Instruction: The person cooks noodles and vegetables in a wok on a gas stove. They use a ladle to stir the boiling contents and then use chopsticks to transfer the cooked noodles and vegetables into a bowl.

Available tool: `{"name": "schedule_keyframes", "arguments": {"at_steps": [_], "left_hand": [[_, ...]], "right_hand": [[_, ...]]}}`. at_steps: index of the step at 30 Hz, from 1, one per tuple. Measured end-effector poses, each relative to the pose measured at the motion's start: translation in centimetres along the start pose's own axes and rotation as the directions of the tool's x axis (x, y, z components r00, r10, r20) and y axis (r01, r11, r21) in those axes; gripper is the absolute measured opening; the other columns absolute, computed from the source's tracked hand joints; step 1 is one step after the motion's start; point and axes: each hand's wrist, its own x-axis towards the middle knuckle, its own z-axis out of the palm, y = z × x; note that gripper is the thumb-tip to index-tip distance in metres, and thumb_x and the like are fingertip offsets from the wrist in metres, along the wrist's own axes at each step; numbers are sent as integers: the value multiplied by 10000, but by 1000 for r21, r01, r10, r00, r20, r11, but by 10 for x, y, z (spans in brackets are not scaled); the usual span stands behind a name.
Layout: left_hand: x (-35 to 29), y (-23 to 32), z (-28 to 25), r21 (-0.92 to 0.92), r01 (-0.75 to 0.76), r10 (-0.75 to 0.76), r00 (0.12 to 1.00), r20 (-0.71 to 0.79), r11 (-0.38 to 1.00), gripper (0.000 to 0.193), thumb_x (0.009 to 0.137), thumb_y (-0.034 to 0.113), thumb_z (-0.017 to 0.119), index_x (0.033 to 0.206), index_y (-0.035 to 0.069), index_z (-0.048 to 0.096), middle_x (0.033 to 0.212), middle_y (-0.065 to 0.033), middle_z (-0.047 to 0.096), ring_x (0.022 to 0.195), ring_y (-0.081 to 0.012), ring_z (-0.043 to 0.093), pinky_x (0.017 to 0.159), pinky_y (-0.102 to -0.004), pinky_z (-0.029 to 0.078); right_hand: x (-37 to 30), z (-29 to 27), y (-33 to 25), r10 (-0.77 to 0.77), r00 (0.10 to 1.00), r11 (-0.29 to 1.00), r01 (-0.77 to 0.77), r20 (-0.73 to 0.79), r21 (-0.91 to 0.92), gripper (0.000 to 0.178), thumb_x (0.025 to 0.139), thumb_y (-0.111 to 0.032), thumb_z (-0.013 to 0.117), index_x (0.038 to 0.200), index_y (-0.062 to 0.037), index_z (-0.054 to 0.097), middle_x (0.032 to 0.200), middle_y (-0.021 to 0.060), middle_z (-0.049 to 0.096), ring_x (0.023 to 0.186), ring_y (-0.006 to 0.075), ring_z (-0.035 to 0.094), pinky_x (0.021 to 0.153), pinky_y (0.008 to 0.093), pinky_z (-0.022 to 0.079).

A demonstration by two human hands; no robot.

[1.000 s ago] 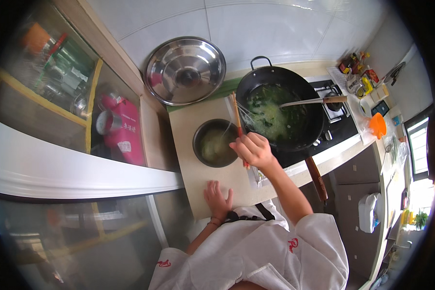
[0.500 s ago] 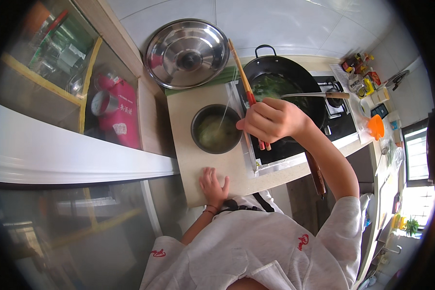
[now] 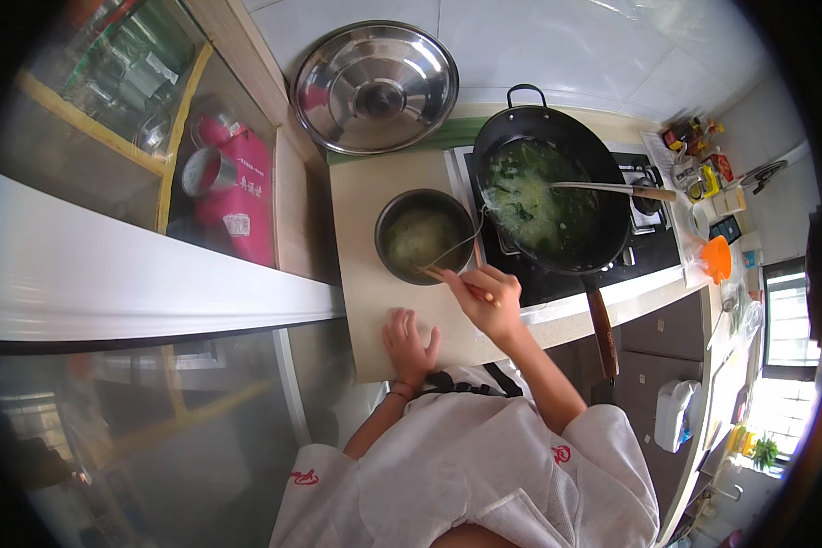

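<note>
My right hand (image 3: 490,301) grips a pair of wooden chopsticks (image 3: 436,272) with red ends. Their tips reach over the near rim of a dark round pot (image 3: 383,228). Pale noodles in cloudy broth (image 3: 418,239) lie inside it. One thin noodle strand (image 3: 460,243) runs from near the chopstick tips across the pot to the edge of a black wok (image 3: 607,228). Foamy liquid and green leaves (image 3: 534,187) fill the wok's bottom. My left hand (image 3: 410,347) rests flat on the countertop (image 3: 361,320), fingers spread, just in front of the pot.
A wooden-handled metal utensil (image 3: 603,188) lies across the wok's right rim. The wok's brown handle (image 3: 602,338) juts past the counter edge. A steel lid (image 3: 374,87) leans on the back wall. Glass-fronted cabinets (image 3: 110,119) border the left; an orange container (image 3: 717,259) stands right.
My right hand came down from over the stove toward me, bringing the chopsticks from high up to the pot's near rim. Noodle strands that hung from the tips are lowered. My left hand stayed put.
</note>
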Motion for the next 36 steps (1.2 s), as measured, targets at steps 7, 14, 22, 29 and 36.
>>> {"name": "schedule_keyframes", "arguments": {"at_steps": [7, 14, 22, 29, 36], "left_hand": [[-2, 5, -3, 15, 2, -2, 999, 35, 1000, 601, 843, 380, 641, 1284, 5, 477, 1335, -191, 466, 1304, -364, 405, 1044, -571, 293], [-2, 8, -3, 60, 11, -15, 998, 55, 998, 592, 856, 373, 631, 1293, 5, 474, 1350, -196, 458, 1319, -366, 391, 1050, -570, 289], [-8, 8, -6, 48, 22, -26, 997, 73, 999, 585, 857, 362, 633, 1292, 3, 474, 1347, -198, 458, 1318, -370, 391, 1052, -574, 285], [-2, 5, -1, 26, 45, -46, 997, 55, 999, 593, 853, 376, 637, 1292, 11, 479, 1353, -185, 453, 1335, -364, 374, 1060, -577, 273], [-4, 4, 1, 1, 41, -41, 998, 46, 999, 586, 853, 365, 636, 1287, 3, 479, 1350, -182, 452, 1341, -360, 367, 1072, -570, 262]], "right_hand": [[-9, -33, -13, 151, 988, 988, -149, -29, 48, 68, 762, -8, 761, 739, -4, 697, 609, 62, 589, 468, 117, 515, 448, 239, 389], [5, -14, -16, -30, 998, 999, 29, 57, 17, 101, 767, -127, 783, 759, -62, 705, 583, 51, 543, 443, 197, 527, 408, 307, 401], [27, 16, 11, 32, 984, 998, -42, 175, 56, 122, 763, -142, 759, 716, -50, 694, 598, 118, 553, 541, 289, 572, 498, 369, 447], [75, -27, -31, 157, 977, 964, -183, 143, 191, 243, 813, -214, 759, 703, -3, 707, 548, 114, 579, 436, 181, 518, 450, 295, 394], [128, -82, -56, 161, 985, 926, -170, 55, 337, 426, 984, -302, 535, 757, 28, 681, 583, 41, 610, 494, 48, 490, 462, 220, 376]]}}
